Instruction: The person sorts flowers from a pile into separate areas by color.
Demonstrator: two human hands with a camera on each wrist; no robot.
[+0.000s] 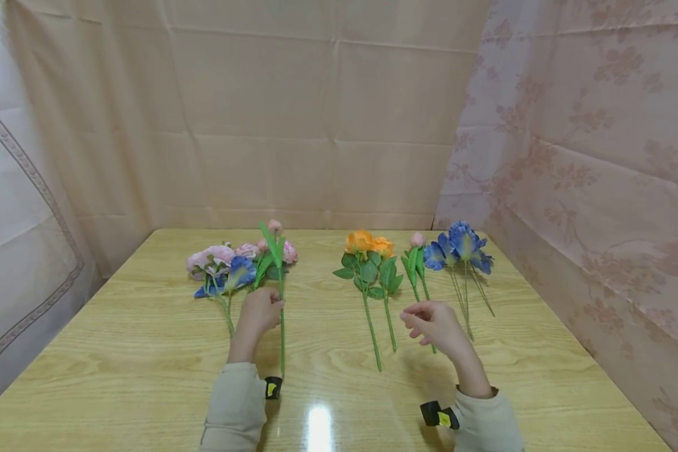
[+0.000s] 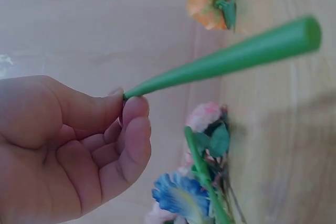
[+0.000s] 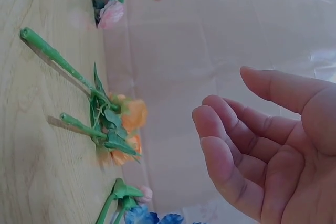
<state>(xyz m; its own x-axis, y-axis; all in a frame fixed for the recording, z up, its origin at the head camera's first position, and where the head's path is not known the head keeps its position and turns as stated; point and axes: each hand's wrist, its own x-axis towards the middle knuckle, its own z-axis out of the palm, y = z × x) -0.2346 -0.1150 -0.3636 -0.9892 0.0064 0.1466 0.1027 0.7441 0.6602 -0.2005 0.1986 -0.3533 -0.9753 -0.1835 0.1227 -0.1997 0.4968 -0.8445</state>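
In the head view my left hand (image 1: pixel 262 309) pinches the green stem of a pink tulip (image 1: pixel 275 227) between thumb and forefinger. The left wrist view shows the tulip's stem (image 2: pixel 231 61) pointing toward the camera, its lower end free. Behind that hand lie a blue iris (image 1: pixel 241 272) and pink flowers (image 1: pixel 211 257). My right hand (image 1: pixel 437 326) hovers over the table with loosely bent fingers and nothing between them. Below it lies another pink tulip (image 1: pixel 417 240) with green leaves. Two orange roses (image 1: pixel 360 241) lie between the hands.
Blue irises (image 1: pixel 466 242) on thin stems lie at the table's right rear. The wooden table (image 1: pixel 339 333) meets a beige curtain (image 1: pixel 305 125) at the back. Patterned cloth (image 1: pixel 610 188) hangs along the right side. Black straps with yellow labels (image 1: pixel 444 419) are by the wrists.
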